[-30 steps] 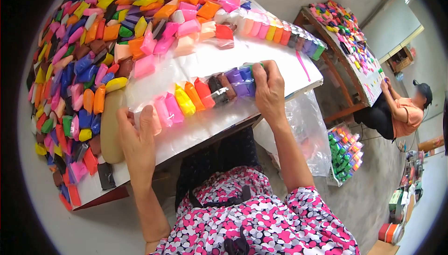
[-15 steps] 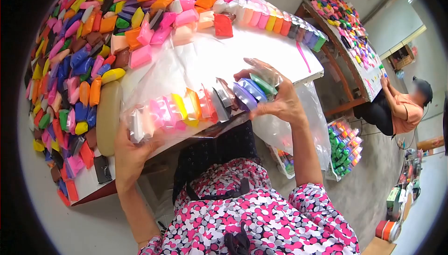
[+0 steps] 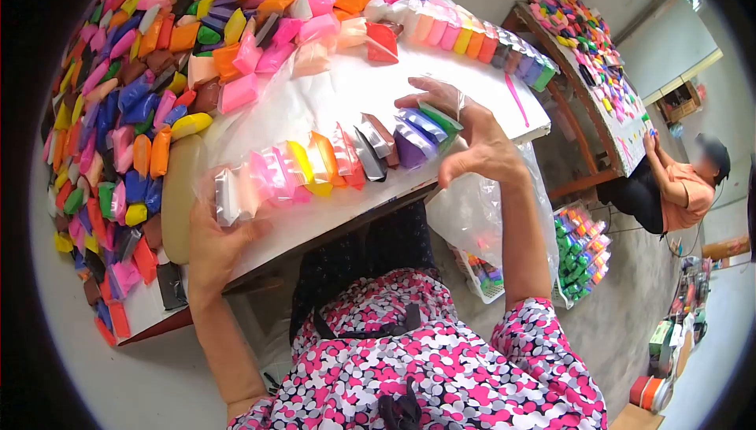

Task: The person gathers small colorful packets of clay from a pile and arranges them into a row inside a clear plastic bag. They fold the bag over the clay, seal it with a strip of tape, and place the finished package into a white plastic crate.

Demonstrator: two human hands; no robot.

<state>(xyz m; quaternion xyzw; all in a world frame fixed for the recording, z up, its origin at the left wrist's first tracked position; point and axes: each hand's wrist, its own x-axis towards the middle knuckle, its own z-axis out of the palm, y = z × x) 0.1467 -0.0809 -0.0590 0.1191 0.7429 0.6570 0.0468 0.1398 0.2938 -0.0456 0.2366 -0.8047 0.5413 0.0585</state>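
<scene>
A row of colourful clay packets (image 3: 319,164) in clear wrappers lies along the front of the white tabletop, running from white through pink, yellow, orange, red, black, brown and purple to green. My left hand (image 3: 216,245) is closed around the white end of this row, its thumb along the front and its fingers partly hidden. At the other end, my right hand (image 3: 480,142) curves around the green packet (image 3: 439,121) with thumb and fingers spread wide. Clear plastic film shows by its fingers.
A big heap of mixed packets (image 3: 150,60) covers the table's left and back. Another packet row (image 3: 465,40) lies along the far edge, near a pink strip (image 3: 516,101). Below right stand baskets of packets (image 3: 581,253). A person (image 3: 685,186) works at another table (image 3: 567,75).
The packet row has come down from a tilted, lifted position onto the tabletop. My right hand has loosened, its thumb moving away from the purple packets.
</scene>
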